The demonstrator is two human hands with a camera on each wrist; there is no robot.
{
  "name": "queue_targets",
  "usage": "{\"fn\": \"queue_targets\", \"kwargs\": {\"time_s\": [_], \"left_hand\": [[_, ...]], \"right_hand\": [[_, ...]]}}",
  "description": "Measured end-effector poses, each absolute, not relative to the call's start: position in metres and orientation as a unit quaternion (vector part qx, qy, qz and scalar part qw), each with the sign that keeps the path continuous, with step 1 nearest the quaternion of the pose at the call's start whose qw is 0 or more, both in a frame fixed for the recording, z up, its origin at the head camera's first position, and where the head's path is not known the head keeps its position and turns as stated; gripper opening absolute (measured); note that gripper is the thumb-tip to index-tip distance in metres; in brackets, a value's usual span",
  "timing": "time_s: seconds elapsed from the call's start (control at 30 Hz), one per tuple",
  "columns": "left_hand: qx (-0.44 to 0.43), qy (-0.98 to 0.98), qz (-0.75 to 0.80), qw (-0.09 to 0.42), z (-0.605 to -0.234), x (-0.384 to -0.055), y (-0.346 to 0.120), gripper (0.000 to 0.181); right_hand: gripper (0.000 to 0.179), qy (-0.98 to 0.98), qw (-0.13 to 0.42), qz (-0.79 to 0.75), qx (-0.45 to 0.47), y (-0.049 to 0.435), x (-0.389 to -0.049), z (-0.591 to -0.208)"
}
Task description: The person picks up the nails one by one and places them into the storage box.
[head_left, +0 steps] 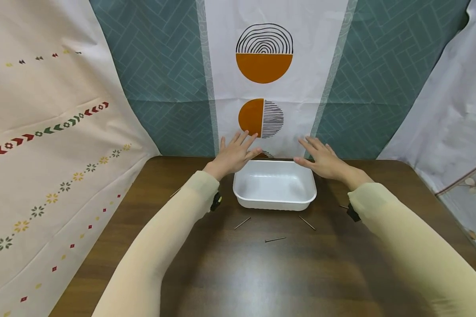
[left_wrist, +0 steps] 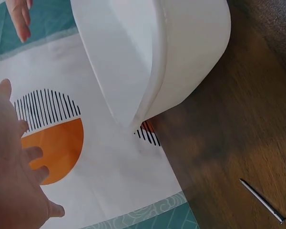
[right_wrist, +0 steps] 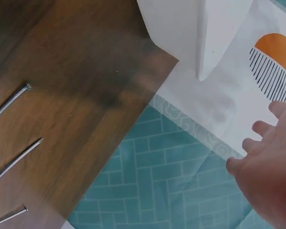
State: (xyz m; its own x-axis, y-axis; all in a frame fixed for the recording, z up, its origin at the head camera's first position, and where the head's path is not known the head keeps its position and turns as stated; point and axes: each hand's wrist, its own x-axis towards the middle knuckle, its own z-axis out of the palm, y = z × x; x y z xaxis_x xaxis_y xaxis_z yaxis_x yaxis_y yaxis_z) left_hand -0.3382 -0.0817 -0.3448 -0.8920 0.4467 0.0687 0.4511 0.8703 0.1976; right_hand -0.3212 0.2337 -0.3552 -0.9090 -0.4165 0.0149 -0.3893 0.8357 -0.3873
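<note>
Left hand: the left hand point(head_left: 232, 157) is stretched forward in the air by the left back corner of the tray, fingers spread apart, thumb directed toward the other hand; it holds nothing.
Right hand: the right hand point(head_left: 323, 162) is at the right back corner, also in the air, fingers somewhat spread and thumb pointing inward; it holds nothing.
Arms: both reach far forward in pale sleeves point(head_left: 143, 255), with a dark object point(head_left: 216, 201) at the left wrist and another point(head_left: 353, 213) at the right.
White tray: the white tray point(head_left: 275, 205) stands upright on the brown table point(head_left: 230, 281), near its back edge, between the two hands; both wrist views show a gap to it.
Nails: three nails point(head_left: 275, 239) lie separately in front of the tray; one more is on each side, partly hidden by the sleeves.
Behind: a patterned cloth point(head_left: 230, 66) hangs beyond the table.
</note>
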Motion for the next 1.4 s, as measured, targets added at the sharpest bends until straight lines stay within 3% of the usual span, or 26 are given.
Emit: {"fn": "queue_targets", "kwargs": {"time_s": [0.5, 1.4], "left_hand": [[-0.261, -0.958, -0.119, -0.002, -0.347, -0.326, -0.090, 0.072], [-0.269, -0.946, -0.183, -0.008, -0.364, -0.308, -0.109, 0.064]], "right_hand": [[0.080, 0.949, 0.050, -0.201, -0.237, 0.248, -0.295, -0.349], [0.078, 0.936, 0.058, -0.249, -0.241, 0.285, -0.268, -0.355]]}}
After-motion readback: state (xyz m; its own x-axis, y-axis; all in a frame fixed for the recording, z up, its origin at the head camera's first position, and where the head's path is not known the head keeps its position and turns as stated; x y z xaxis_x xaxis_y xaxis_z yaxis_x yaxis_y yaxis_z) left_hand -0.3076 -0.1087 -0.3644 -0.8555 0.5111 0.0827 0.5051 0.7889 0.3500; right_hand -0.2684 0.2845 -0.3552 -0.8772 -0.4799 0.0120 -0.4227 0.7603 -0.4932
